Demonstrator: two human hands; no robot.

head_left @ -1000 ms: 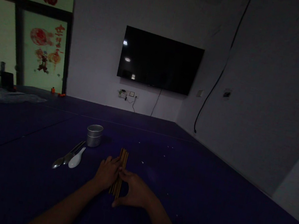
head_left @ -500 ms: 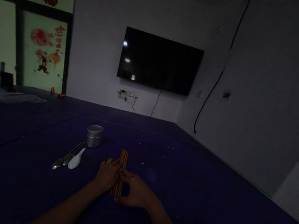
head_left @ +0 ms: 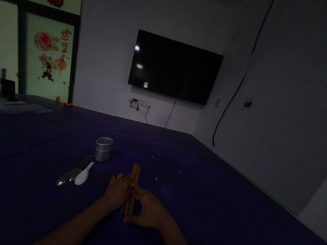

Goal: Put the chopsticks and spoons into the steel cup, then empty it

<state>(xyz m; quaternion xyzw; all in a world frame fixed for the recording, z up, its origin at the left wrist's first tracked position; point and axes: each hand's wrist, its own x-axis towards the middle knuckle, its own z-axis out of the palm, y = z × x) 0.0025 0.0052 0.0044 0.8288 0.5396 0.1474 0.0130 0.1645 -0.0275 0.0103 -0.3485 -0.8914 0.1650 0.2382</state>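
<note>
A bundle of brown chopsticks [head_left: 135, 173] lies lengthwise on the dark blue surface [head_left: 202, 192] in front of me. My left hand [head_left: 116, 192] presses against the bundle's left side, fingers curled onto it. My right hand [head_left: 147, 209] cups the right side, fingers over the sticks and thumb near their close end. Both hands hold the bundle together where it lies.
A small metal cup [head_left: 103, 148] stands beyond the hands to the left. A metal spoon [head_left: 66, 176], a white ceramic spoon [head_left: 83, 176] and another utensil lie side by side left of the hands. A dark TV [head_left: 173, 67] hangs on the far wall.
Both hands stay on the chopsticks. The right hand has closed in slightly on the bundle's near end; the bundle looks a little tighter.
</note>
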